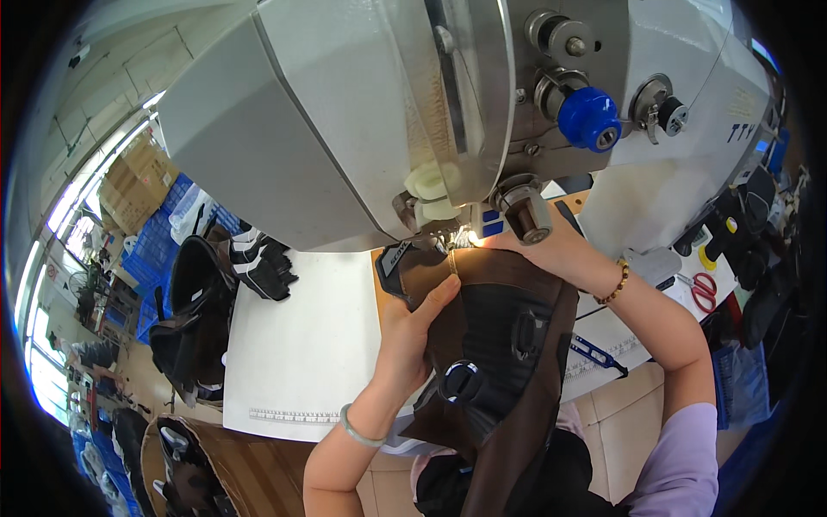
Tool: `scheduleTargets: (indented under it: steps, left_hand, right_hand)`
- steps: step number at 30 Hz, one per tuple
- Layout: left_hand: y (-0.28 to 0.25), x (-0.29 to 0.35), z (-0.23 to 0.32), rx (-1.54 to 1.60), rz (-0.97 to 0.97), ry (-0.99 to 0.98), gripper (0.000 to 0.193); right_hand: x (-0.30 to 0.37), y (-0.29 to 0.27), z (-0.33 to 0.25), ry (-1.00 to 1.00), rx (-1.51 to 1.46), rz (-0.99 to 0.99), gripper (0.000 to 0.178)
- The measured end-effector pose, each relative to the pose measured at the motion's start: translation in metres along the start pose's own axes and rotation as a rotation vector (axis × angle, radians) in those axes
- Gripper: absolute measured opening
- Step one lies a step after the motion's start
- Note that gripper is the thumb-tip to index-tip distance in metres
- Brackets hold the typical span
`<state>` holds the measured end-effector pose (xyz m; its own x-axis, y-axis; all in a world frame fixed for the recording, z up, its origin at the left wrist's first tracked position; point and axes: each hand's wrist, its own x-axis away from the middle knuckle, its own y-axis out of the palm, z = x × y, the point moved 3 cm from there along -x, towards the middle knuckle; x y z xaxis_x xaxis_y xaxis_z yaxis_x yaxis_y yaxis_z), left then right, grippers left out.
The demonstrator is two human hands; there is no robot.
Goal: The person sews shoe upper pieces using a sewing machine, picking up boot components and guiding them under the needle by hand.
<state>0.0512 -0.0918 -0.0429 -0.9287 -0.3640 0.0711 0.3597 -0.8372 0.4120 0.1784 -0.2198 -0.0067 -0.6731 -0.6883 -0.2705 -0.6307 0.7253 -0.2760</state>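
Observation:
A brown and black piece like a boot upper (pixel 508 332), with a round black dial and a black loop on it, lies under the needle area of a large white sewing machine (pixel 336 129). Its long brown end hangs toward my lap. My left hand (pixel 407 340) grips its left edge, thumb on top and the other fingers underneath or hidden. At the far right edge, close to the lit needle area, my right hand (pixel 560 254) holds the piece down. Machine parts partly cover its fingertips. The needle itself is hard to make out.
Red-handled scissors (pixel 704 291) and a dark blue slotted tool (pixel 597 353) lie at the right. Dark finished-looking pieces (pixel 194 302) sit left of the white table (pixel 297 345). A cardboard box (pixel 258 474) stands below left. A blue knob (pixel 588 119) juts from the machine.

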Motion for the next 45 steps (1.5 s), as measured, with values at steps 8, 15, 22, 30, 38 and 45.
scheduleTargets:
  steps: [8,15,22,30,38,45]
  left_hand:
    - [0.002,0.003,0.012,-0.071,0.054,-0.133,0.021]
    - [-0.021,-0.011,0.000,-0.407,-0.049,0.089,0.026]
    - [-0.034,-0.025,-0.019,-0.288,-0.076,0.133,0.030]
    - [-0.037,-0.001,0.015,-1.343,0.214,0.210,0.026]
    - [0.016,0.011,0.046,-1.406,-0.357,1.085,0.039]
    - [0.034,0.007,0.035,-1.469,-0.383,0.981,0.044]
  right_hand:
    - [-0.006,-0.005,-0.004,0.145,0.035,-0.067,0.025]
    - [0.009,0.003,0.006,-0.040,0.119,0.004,0.024]
    - [0.018,0.007,0.022,-0.100,0.088,0.037,0.032]
    - [0.017,-0.005,0.009,-0.043,0.163,-0.103,0.038]
    - [0.005,-0.001,0.008,0.070,0.189,-0.264,0.045]
    - [0.003,-0.006,-0.003,0.160,0.166,-0.262,0.037]
